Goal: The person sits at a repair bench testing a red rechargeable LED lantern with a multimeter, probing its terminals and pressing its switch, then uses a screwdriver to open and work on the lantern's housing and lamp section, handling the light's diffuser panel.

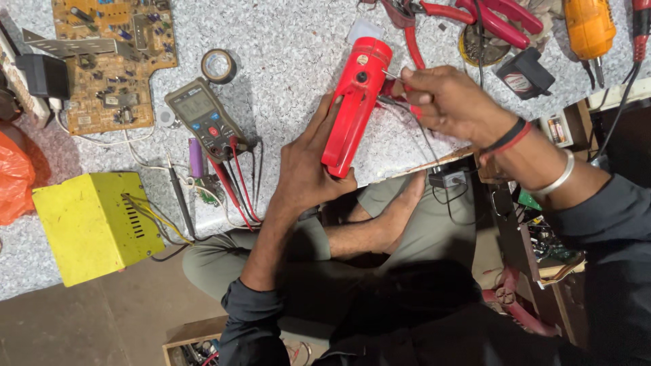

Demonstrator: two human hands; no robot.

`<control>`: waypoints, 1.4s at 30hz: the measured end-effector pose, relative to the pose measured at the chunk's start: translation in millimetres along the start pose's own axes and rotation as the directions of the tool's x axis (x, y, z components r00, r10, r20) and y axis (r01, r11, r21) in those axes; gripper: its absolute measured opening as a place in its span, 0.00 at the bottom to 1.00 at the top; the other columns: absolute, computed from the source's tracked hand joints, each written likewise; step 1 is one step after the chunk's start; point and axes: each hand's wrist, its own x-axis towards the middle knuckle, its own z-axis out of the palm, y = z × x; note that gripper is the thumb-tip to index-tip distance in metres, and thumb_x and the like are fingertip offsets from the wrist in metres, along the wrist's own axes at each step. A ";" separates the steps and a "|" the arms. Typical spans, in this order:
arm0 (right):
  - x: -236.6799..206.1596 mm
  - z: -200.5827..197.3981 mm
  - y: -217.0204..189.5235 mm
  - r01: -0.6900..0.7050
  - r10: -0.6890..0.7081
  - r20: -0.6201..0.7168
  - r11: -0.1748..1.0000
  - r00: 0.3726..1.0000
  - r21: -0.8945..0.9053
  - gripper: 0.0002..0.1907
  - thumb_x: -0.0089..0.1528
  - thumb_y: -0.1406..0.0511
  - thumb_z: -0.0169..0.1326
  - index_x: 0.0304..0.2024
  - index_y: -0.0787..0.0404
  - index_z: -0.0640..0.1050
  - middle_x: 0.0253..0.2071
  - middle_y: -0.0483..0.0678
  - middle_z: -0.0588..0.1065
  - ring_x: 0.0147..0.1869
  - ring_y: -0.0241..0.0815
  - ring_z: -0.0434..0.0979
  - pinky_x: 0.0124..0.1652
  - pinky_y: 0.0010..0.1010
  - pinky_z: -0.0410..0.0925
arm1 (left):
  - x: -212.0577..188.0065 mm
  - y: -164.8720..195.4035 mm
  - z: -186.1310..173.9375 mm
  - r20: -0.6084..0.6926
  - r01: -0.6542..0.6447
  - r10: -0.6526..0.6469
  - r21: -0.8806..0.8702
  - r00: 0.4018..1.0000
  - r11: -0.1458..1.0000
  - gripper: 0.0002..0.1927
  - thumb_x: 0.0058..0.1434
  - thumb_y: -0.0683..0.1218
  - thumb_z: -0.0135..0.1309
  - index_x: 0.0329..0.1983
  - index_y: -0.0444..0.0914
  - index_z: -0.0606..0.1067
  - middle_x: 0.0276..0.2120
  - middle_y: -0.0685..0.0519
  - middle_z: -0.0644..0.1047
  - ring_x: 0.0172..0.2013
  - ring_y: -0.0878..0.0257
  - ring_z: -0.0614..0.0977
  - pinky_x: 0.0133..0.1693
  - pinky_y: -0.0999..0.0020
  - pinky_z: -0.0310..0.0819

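we are steadying the red torch (352,108) with our left hand (305,173), fingers flat along its side and thumb curling under the lower end, so it is lying tilted on the table (291,47) near the front edge. our right hand (451,102) is pinching a thin metal tool (393,76), its tip touching the torch's side by the button. doing this well, we judge, means keeping the left hand pressing firmly and the tool steady and square.

going left to right across the speckled table: an orange bag (13,176), a yellow box (95,224), a circuit board (112,54), a multimeter (203,115) with its leads, a tape roll (218,66), red pliers (475,17), an orange tool (588,27). it is looking like a crowded repair bench.
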 end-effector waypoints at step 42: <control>8.9 0.6 -57.2 -0.345 0.269 0.216 0.729 0.939 0.591 0.16 0.63 0.54 0.60 0.33 0.59 0.77 0.21 0.37 0.70 0.15 0.24 0.57 0.14 0.19 0.51 | -36.1 25.5 0.2 -0.196 -0.104 0.088 -0.074 0.977 0.992 0.45 0.45 0.37 0.59 0.72 0.33 0.65 0.67 0.34 0.71 0.66 0.42 0.75 0.63 0.56 0.74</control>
